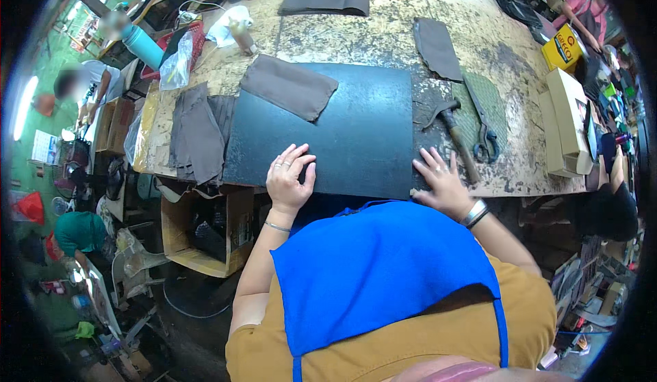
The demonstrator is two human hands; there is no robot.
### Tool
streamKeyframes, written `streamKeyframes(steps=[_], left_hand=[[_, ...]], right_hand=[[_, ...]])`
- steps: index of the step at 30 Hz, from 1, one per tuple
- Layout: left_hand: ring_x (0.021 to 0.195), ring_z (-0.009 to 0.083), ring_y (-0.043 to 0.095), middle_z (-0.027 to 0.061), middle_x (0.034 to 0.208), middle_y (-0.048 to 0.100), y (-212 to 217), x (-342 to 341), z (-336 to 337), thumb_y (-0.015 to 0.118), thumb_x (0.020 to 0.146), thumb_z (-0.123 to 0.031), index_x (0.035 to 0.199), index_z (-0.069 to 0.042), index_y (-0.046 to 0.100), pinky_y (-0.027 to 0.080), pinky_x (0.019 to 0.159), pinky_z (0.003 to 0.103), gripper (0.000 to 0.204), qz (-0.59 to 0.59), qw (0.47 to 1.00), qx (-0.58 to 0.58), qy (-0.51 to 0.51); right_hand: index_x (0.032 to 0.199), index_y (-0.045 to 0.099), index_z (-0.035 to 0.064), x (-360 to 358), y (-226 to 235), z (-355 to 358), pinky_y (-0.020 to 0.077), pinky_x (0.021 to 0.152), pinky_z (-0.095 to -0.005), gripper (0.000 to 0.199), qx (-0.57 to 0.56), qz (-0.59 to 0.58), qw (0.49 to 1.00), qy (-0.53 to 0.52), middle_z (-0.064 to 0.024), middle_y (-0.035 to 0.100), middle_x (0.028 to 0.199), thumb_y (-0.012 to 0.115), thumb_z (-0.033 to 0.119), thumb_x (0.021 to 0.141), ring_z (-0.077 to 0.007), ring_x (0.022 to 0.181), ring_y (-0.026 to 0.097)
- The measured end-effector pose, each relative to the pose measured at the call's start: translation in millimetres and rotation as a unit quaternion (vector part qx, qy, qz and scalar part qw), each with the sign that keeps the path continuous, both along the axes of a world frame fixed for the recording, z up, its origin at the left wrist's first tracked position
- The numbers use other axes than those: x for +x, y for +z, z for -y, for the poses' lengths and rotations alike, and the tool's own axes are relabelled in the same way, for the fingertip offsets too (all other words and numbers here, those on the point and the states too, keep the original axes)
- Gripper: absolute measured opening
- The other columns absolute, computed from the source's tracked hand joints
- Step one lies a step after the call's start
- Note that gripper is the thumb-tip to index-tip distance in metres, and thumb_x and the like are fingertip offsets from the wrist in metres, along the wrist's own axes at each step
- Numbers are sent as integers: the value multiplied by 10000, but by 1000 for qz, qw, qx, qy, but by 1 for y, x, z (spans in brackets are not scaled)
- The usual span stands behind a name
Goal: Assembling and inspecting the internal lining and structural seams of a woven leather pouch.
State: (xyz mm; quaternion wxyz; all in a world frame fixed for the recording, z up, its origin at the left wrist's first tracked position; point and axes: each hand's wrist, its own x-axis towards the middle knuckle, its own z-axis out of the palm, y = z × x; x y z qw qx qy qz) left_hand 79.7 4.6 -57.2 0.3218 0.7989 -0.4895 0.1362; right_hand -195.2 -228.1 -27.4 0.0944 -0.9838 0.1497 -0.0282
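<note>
My left hand [291, 176] lies flat, fingers spread, on the near edge of a large black mat [356, 125] that covers the middle of a worn worktable [383, 33]. At the mat's near right corner rests my right hand [441, 180], fingers apart and holding nothing, just left of a hammer [457, 135]. A brown fabric piece [289, 86] lies on the mat's far left corner. I wear a blue apron over an orange shirt.
A stack of brown fabric pieces [198, 135] hangs over the table's left edge. Another brown piece [436, 48], large scissors [482, 125] on a green pad, cardboard boxes [568, 118] and a yellow box [562, 48] are on the right. An open carton [205, 235] stands below. People work nearby.
</note>
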Motion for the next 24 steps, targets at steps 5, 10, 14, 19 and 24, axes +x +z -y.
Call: streamKeyframes(steps=[5,10,14,19,24], left_hand=[[907,210,668,-6,948,702,4,-1,1,675,753,-126,799,-158,673,508,776,328,56,19,998,-51,-36],[892,232,669,12,930,706,11,-2,-1,669,759,-105,784,-136,679,520,788,337,41,7,997,-49,-59],[912,211,659,-15,960,694,9,-2,-4,684,755,-123,793,-150,682,510,781,335,47,2,997,-51,-60],[997,205,631,-11,1040,675,15,5,-13,712,765,-195,805,-156,673,480,838,383,69,-36,996,-25,-80],[978,284,632,87,1034,673,46,72,-28,713,770,-213,860,-106,667,479,837,404,147,-18,998,-57,-1]], right_hand=[[1298,532,186,2,-19,-13,247,1094,-542,780,-14,70,997,-43,-76,424,1438,792,410,598,-263,1338,383],[1287,543,184,6,-22,-14,248,1104,-522,778,-13,76,996,-48,-66,439,1429,796,379,577,-258,1324,405],[1278,545,181,7,-25,-15,245,1113,-534,780,-31,84,995,-48,-67,452,1419,783,311,547,-265,1324,405],[1286,522,162,7,-27,-16,248,1118,-515,804,-46,83,994,-46,-80,434,1435,764,262,525,-282,1338,388],[1274,519,144,4,-34,-14,254,1117,-509,791,-69,88,993,-43,-89,432,1439,739,278,526,-287,1341,386]])
